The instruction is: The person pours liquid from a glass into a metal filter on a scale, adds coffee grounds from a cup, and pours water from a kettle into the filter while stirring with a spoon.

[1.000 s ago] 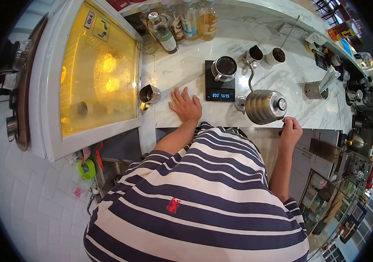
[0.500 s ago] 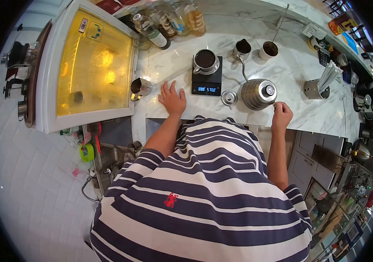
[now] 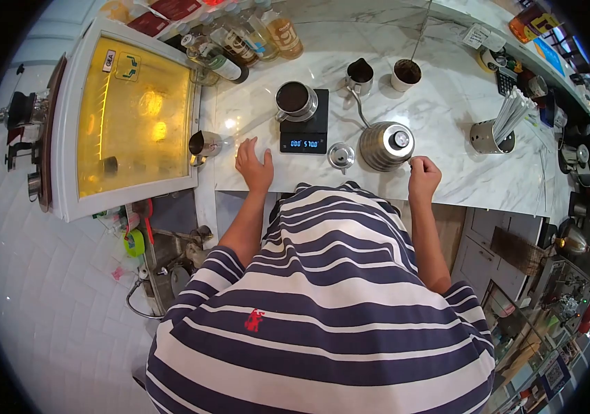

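Observation:
My left hand [image 3: 253,165] rests on the marble counter with its fingers spread and nothing in it. Right of it is a black scale [image 3: 303,141] with a lit display, bearing a cup [image 3: 296,101] with dark contents. My right hand [image 3: 424,178] is closed at the handle end of a steel gooseneck kettle [image 3: 381,147]; the handle itself is mostly hidden. The kettle stands on the counter, its spout toward the back. A small metal lid-like piece [image 3: 340,156] lies between scale and kettle.
A steel pitcher [image 3: 205,143] stands at the left beside a yellow-lit cabinet [image 3: 136,114]. Behind are several bottles [image 3: 281,33], another pitcher [image 3: 360,74] and a white cup [image 3: 405,74]. A metal holder with straws [image 3: 492,137] is at the right.
The whole view has shifted, so the counter items appear further left. My left hand has drawn slightly back toward my body. My right hand stays at the kettle handle.

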A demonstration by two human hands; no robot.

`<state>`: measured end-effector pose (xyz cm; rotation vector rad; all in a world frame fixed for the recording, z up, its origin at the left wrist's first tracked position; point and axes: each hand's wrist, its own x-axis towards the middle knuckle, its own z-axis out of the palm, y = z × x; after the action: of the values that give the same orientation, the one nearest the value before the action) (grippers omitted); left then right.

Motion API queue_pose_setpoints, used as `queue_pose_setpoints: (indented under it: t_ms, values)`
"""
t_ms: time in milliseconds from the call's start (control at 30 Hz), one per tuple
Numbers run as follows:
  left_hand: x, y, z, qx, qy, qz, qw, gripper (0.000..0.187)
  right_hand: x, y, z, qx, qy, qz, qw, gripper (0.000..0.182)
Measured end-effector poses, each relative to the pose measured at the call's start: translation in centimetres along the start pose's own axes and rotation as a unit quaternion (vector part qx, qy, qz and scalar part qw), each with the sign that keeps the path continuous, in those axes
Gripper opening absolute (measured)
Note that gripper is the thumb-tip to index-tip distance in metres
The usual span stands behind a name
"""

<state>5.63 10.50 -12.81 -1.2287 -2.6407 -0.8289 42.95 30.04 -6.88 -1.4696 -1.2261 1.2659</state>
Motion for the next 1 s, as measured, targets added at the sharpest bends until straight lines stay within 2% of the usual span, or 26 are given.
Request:
queue_pose_setpoints:
  t_ms: [167, 267, 400, 433, 533, 567, 600, 733, 800, 1000]
  values:
    - [-0.6, 0.5, 0.3, 0.006, 0.012, 0.011, 1.0, 0.055, -1.1, -0.1, -0.1, 0.0, -0.005, -0.01, 1.0, 0.015]
    - [-0.5, 0.6, 0.5, 0.013, 0.001, -0.012, 1.0, 0.053, -1.4, -0.8, 0.2, 0.006, -0.01, -0.004, 1.0, 0.014]
    - [-0.5, 0.7, 0.6, 0.022, -0.005, -0.018, 1.0, 0.052, -0.9, -1.4, 0.0, -0.034, -0.06, 0.017, 0.998, 0.019]
    - [-0.5, 0.6, 0.6, 0.021, -0.006, -0.017, 1.0, 0.051, -0.8, -2.0, -0.3, -0.065, -0.096, 0.046, 0.992, 0.02]
    - [-0.3, 1.0, 0.3, 0.028, -0.013, -0.017, 0.999, 0.049, 0.4, -3.2, -0.1, -0.028, -0.077, 0.041, 0.996, 0.02]
    - [-0.3, 1.2, 0.2, 0.032, -0.017, -0.018, 0.999, 0.048, 1.9, -2.2, -0.5, -0.094, -0.071, 0.017, 0.993, 0.025]
    - [-0.3, 1.2, 0.2, 0.034, -0.014, -0.013, 0.999, 0.048, 2.9, -3.6, 0.2, -0.073, -0.02, 0.016, 0.997, 0.03]
    - [-0.5, 1.0, 0.4, 0.037, -0.01, -0.008, 0.999, 0.049, 11.0, -4.6, 2.3, -0.07, 0.001, -0.033, 0.997, 0.041]
    - [-0.4, 1.0, 0.4, 0.036, -0.013, -0.011, 0.999, 0.049, 13.9, -7.6, 4.0, -0.06, -0.015, -0.03, 0.998, 0.047]
    - [-0.3, 1.2, 0.2, 0.037, -0.023, -0.017, 0.999, 0.049, 23.3, -9.7, 8.7, -0.268, 0.003, -0.096, 0.959, 0.068]
